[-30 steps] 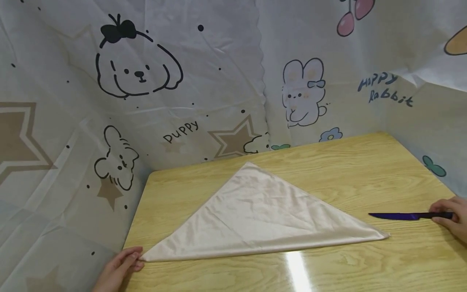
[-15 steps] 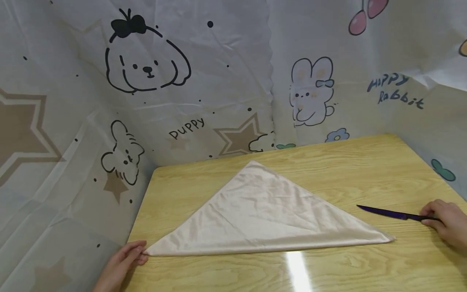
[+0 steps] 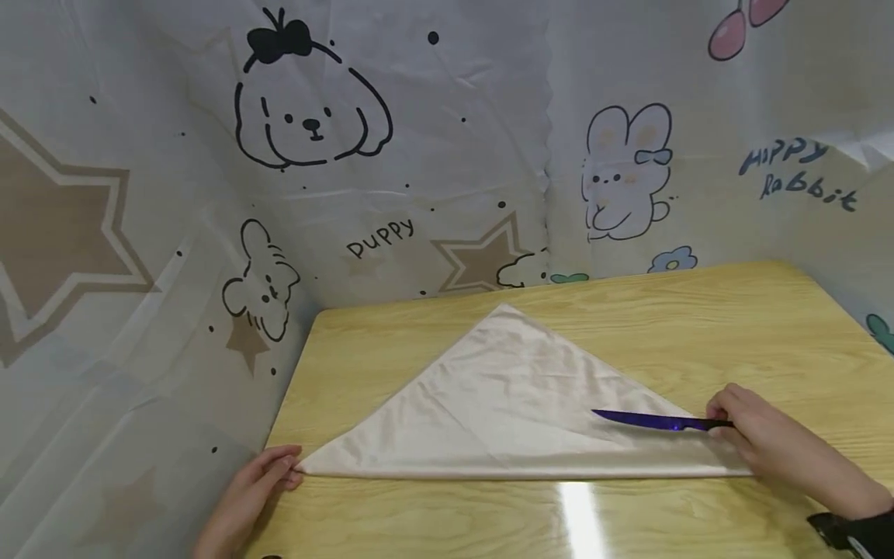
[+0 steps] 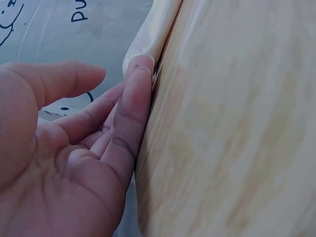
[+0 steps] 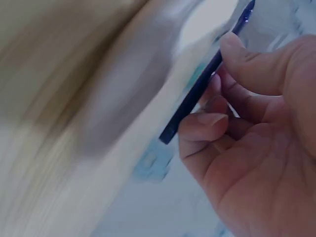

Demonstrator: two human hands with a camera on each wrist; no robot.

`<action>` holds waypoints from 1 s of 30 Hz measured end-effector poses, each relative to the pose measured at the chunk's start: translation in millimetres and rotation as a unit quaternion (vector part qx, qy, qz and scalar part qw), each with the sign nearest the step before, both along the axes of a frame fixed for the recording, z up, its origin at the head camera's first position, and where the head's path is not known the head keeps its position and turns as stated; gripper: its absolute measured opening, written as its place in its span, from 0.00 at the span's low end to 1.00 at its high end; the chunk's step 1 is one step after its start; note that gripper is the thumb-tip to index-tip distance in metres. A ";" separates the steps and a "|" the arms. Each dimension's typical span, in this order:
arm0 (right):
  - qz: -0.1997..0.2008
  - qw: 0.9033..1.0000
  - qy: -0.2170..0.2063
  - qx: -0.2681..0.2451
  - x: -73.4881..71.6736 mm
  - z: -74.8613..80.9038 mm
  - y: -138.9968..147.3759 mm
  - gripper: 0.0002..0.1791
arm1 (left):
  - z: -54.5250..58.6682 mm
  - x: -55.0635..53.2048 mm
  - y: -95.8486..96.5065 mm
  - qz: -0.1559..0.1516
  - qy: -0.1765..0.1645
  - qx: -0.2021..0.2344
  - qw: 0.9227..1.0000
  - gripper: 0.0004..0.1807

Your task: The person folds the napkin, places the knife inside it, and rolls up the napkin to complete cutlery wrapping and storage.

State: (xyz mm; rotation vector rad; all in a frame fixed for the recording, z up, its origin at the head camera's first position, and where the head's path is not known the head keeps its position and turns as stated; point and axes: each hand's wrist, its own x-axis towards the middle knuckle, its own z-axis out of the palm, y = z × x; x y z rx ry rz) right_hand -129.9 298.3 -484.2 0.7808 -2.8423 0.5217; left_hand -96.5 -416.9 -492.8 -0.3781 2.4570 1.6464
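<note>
While right fingers (image 5: 200, 126) pinch a knife (image 3: 639, 420) over cloth (image 3: 489, 396), left fingers (image 4: 136, 94) touch the cloth's corner (image 3: 314, 466)

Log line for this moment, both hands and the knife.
left hand: touches left corner of cloth; right hand: grips knife; knife: over cloth's right side, tip pointing left; cloth: triangular, on table
</note>
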 end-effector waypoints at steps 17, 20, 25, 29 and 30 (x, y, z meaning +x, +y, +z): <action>0.129 0.990 -0.051 -0.002 -3.2 -2.2 -166.2 0.07 | -3.0 -2.1 1.7 0.013 -0.005 -0.001 1.000 0.23; 0.138 0.990 -0.033 0.002 -2.5 -4.3 -178.0 0.07 | -4.9 -4.0 3.1 0.018 -0.004 -0.003 1.000 0.23; 0.148 0.989 -0.018 0.001 -2.2 -7.4 -192.3 0.07 | -6.2 -5.4 4.4 0.018 -0.004 -0.002 1.000 0.22; 0.161 0.986 -0.039 -0.007 -2.4 -7.3 -203.4 0.06 | -3.1 -3.8 3.9 0.018 -0.003 -0.010 1.000 0.23; 0.161 0.986 -0.044 -0.008 -2.3 -7.2 -205.5 0.06 | -2.4 -3.3 3.7 0.018 -0.004 -0.011 1.000 0.23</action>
